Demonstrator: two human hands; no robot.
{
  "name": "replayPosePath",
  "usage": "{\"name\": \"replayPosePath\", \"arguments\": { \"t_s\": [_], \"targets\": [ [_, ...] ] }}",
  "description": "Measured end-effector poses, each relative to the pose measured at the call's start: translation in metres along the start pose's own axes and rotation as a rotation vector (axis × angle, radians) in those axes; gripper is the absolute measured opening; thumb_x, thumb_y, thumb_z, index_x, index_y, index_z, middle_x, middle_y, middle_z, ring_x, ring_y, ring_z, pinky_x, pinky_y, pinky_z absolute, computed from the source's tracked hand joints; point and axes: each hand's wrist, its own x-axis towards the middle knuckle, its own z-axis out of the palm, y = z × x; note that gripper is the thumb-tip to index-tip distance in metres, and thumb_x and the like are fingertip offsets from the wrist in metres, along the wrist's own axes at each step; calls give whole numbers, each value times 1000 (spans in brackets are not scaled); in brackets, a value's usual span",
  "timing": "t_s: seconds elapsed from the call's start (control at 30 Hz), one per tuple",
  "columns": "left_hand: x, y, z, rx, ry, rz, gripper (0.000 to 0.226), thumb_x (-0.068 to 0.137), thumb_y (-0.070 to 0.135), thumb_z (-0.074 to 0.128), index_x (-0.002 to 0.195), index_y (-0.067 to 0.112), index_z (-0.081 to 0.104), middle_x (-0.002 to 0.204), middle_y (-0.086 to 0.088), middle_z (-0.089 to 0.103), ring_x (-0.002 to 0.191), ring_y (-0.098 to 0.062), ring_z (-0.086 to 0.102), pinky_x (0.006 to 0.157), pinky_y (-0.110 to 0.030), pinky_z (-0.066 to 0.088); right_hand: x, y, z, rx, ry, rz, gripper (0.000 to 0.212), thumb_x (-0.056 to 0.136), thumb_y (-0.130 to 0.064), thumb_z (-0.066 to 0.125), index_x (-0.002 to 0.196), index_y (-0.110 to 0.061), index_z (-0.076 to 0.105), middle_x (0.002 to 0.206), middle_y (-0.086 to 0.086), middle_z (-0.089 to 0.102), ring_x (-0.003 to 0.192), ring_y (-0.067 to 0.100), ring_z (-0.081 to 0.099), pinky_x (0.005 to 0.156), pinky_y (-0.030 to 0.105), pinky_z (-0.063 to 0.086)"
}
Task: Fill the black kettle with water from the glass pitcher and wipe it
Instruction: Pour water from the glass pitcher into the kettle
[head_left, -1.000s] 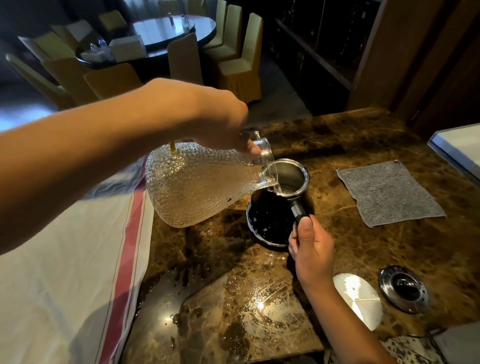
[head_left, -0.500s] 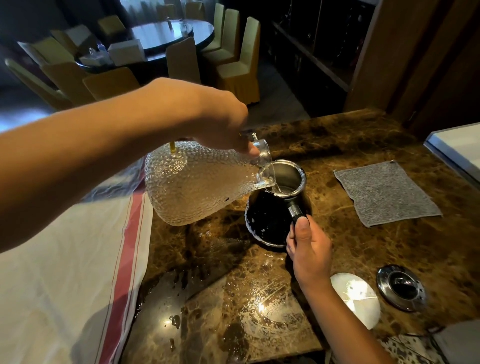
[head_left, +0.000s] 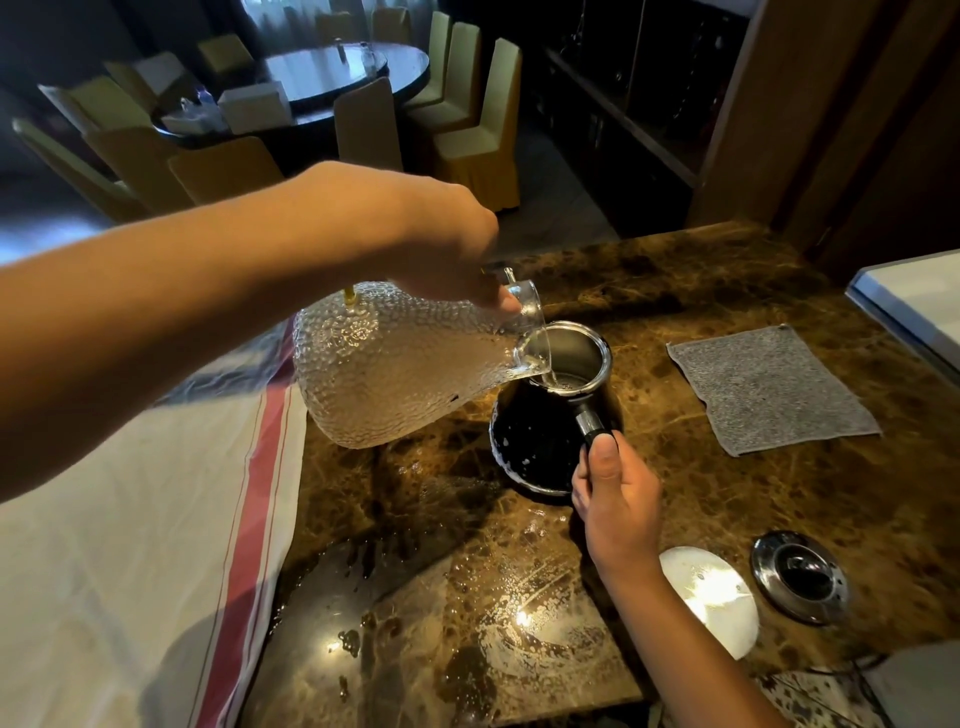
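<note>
Left hand (head_left: 441, 244) grips the pitcher (head_left: 400, 364) near its neck; fingers mostly hidden under the hand. Pitcher tilted, spout over the kettle (head_left: 550, 415) mouth, thin stream of water (head_left: 553, 378) going in. Right hand (head_left: 618, 499) curled round the kettle handle (head_left: 589, 418), thumb on top; most of the handle is covered. Kettle stands on the marble counter (head_left: 727, 493). Water level inside hard to make out. Grey cloth (head_left: 769, 389) lies flat to the right, well apart. Wet patch (head_left: 493, 597) on the counter in front.
</note>
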Motion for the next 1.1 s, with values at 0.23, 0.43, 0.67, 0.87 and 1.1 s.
{"name": "replayPosePath", "arguments": {
  "t_s": [0.23,0.43,0.67,0.87,1.1],
  "targets": [
    [-1,-5,9,-33,34,12,61,92,74,42,83,16,55,77,-3,59,67,-15,55,55,-29,37,-1,-1,0,6,0,1,74,91,-83,46,73,-12,49,57,5,41,51,23,36,50,41,28],
    [-9,-13,19,-128,111,37,65,89,75,45,92,14,66,79,-2,63,69,-15,57,54,-28,38,-1,-2,1,23,0,7,73,91,-83,47,72,-13,48,57,8,39,51,24,34,49,43,27],
    [-26,-30,42,-442,214,90,55,91,68,50,73,16,56,67,-3,55,57,-15,49,54,-28,35,-1,-5,2,18,5,18,66,88,-86,48,69,-22,49,58,9,40,52,26,35,50,46,30],
    [-46,-46,88,-847,320,8,50,95,58,57,70,14,59,59,0,49,51,-11,46,53,-26,39,-2,-10,3,15,22,24,59,87,-87,48,67,-32,52,57,5,41,52,23,35,51,37,29],
    [-73,-52,150,-1679,491,-185,59,107,39,50,51,24,59,49,9,32,44,-13,24,50,-27,17,-1,-10,4,13,19,21,61,89,-85,48,68,-28,51,56,3,42,51,21,36,51,34,30]
  ]
}}
